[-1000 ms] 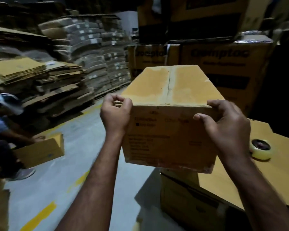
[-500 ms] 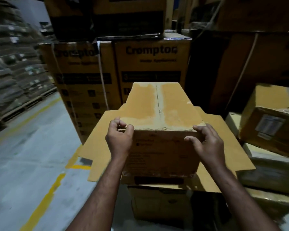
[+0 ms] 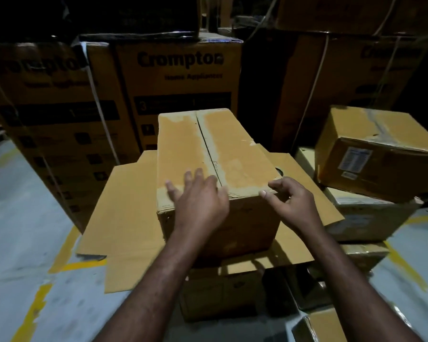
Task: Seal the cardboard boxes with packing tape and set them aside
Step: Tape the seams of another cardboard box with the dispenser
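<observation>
The tall brown cardboard box (image 3: 232, 149), a pale strip along its seam, stands on a flat tan cardboard sheet (image 3: 124, 206), seemingly set aside there. The left hand (image 3: 200, 203) lies flat on its lid, grip apart, probably to steady it. At four o'clock the right hand (image 3: 294, 206) curls loosely by the corner, clamping nothing.

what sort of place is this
Probably a warehouse or packing area: tall stacked brown cardboard cartons printed Crompton Home Appliances, a grey concrete floor with yellow painted lines, and taped brown cardboard boxes piled at right.
</observation>
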Demonstrator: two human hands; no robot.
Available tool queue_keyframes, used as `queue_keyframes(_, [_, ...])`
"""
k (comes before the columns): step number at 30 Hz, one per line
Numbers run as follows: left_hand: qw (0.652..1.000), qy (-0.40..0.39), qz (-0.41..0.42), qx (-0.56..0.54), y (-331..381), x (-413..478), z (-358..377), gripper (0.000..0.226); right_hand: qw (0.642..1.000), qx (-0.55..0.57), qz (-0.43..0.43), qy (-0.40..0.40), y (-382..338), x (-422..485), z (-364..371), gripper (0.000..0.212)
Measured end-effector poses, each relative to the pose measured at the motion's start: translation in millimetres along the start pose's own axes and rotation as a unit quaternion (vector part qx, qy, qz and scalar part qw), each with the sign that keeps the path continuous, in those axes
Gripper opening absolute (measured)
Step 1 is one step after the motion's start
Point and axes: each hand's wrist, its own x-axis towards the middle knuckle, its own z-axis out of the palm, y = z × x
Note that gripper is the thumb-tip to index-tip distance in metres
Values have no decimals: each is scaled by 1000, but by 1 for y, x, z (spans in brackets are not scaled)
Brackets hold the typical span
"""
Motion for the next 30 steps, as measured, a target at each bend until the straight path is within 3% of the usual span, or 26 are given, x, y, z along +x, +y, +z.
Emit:
queue_keyframes(3, [992,-104,70,10,32,17,10,61,999,33,29,-4,2,8,-7,27])
queue_keyframes(6, [971,-183,145,59,52,33,20,71,985,147,91,7,19,24,-18,12])
queue_keyframes(10, [948,-267,140,98,65,56,29,90,969,198,145,30,49,46,-26,8])
queue_keyframes(14, [946,-295,113,71,83,82,32,91,967,196,159,-42,62,65,-15,11])
queue_keyframes(19, [958,-264,93,57,111,109,49,82,948,219,204,-108,77,84,-6,20])
queue_keyframes(25, [953,-288,71,54,118,130,55,79,934,-53,327,-130,139,89,26,20])
queue_keyframes(30, [955,-285,63,52,120,137,54,80,895,-93,400,-173,153,90,49,37])
